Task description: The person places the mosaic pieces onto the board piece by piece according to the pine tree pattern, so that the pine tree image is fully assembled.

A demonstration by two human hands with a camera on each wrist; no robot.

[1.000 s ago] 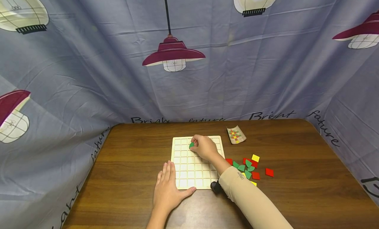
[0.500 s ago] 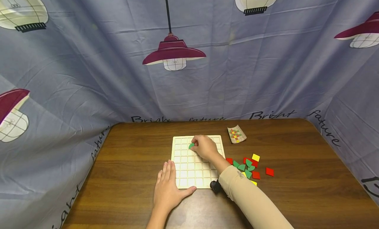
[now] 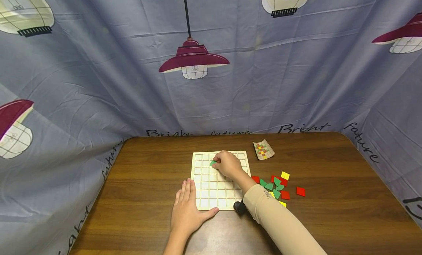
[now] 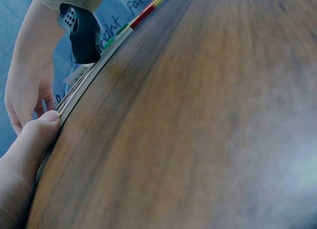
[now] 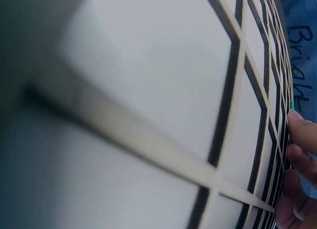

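A pale wooden grid board [image 3: 209, 191] lies on the table in front of me. My left hand [image 3: 186, 213] rests at its near left corner, fingers straight along the left edge and thumb [image 4: 45, 121] against the front edge. Over the upper part of the grid, my right hand [image 3: 228, 165] pinches a green quarter-circle tile [image 3: 212, 163] between thumb and fingertips. The tile is at a cell in the second row from the back, partly covered by the fingers. In the right wrist view only a sliver of green shows beside the fingertips [image 5: 294, 115].
Loose tiles lie right of the board: several green quarter-circles [image 3: 269, 187], red squares [image 3: 300, 191] and yellow squares [image 3: 285, 175]. Behind them a small pattern card [image 3: 263, 150] with curled edges lies on the brown wooden table [image 3: 141, 174]. A printed curtain [image 3: 132, 64] surrounds the table.
The green tile has turned a little between the right fingertips and sits slightly lower and further left. The left hand and the board have stayed in place.
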